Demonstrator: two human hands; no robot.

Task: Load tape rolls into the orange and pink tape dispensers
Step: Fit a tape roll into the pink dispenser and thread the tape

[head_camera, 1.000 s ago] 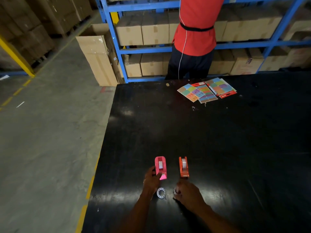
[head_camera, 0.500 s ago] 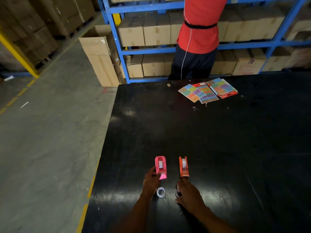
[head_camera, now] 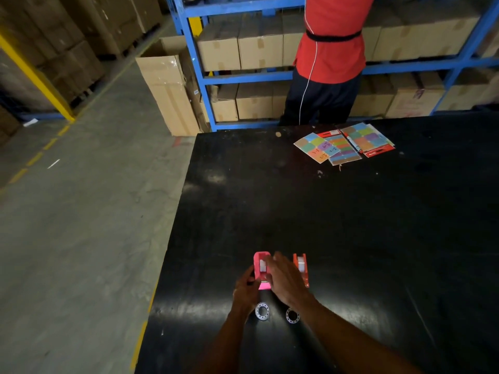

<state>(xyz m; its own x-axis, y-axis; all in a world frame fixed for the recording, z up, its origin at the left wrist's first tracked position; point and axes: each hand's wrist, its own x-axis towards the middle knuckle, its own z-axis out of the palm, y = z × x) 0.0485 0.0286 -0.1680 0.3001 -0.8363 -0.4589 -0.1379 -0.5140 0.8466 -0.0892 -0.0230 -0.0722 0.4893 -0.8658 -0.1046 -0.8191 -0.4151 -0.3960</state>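
A pink tape dispenser (head_camera: 261,261) stands near the front of the black table (head_camera: 351,225), with an orange tape dispenser (head_camera: 302,267) just right of it. Each shows a white roll inside. My left hand (head_camera: 245,291) grips the pink dispenser's left side. My right hand (head_camera: 285,279) reaches over the pink dispenser's top, fingers spread and blurred, hiding part of both dispensers. Two small tape rolls lie flat on the table below the hands: the left roll (head_camera: 262,311) and the right roll (head_camera: 292,315).
Coloured sticker cards and a pen (head_camera: 343,144) lie at the table's far edge. A person in a red shirt (head_camera: 330,49) stands behind it at blue shelving (head_camera: 205,76) full of cartons. The table's left edge drops to concrete floor (head_camera: 81,211).
My right hand has left the right tape roll and moved up and left over the pink dispenser. That roll now lies uncovered. My left hand stays on the pink dispenser.
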